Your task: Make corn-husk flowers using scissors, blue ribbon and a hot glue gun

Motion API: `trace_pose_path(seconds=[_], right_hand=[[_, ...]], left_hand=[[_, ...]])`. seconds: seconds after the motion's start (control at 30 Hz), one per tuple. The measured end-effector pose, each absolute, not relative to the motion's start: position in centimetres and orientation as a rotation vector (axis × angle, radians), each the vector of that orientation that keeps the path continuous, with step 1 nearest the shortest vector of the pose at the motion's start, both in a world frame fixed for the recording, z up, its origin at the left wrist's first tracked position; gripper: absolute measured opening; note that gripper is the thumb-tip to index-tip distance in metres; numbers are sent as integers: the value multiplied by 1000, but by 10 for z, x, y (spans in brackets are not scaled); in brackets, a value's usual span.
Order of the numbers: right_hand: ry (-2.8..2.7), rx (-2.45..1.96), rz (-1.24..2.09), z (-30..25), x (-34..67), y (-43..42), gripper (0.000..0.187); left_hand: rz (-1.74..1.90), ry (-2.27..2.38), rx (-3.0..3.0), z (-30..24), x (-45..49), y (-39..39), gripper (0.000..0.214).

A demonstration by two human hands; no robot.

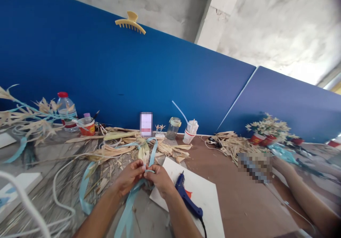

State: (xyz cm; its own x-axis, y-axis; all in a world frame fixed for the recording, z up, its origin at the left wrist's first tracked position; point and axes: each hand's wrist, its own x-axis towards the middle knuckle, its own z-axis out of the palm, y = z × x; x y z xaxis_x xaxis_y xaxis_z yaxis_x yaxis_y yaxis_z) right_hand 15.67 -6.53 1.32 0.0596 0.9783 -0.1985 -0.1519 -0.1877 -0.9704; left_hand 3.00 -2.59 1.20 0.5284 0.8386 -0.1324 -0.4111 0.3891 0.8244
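My left hand [132, 174] and my right hand [160, 181] meet low in the middle of the view, both closed in a pinch. A pale dried husk piece [144, 152] stands up from the fingertips of my left hand. The fingers of my right hand pinch a light blue ribbon [153, 153] at the base of that husk. More light blue ribbon [128, 209] trails below my hands towards the near edge. Fingertips partly hide the spot where husk and ribbon meet. Beside my right forearm lies a dark blue glue gun [188, 197] on a white board [210, 202].
Loose dried husks [117, 149] cover the table behind my hands. A bottle [66, 112], a red paper cup [87, 126], a phone [146, 124], a glass jar [173, 128] and a white cup [190, 131] line the blue partition [106, 71]. A co-worker's arm [301, 188] reaches in at right.
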Motion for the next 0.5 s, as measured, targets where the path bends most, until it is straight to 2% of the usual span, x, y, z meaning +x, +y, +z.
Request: trace_pose_path(seconds=[0.3, 0.5], right_hand=[[-1036, -1344, 1266, 9, 152, -64, 5], [-1084, -1293, 1220, 9, 150, -65, 8]], left_hand=[[963, 774, 890, 4, 34, -23, 35], [926, 688, 731, 6, 36, -24, 37]])
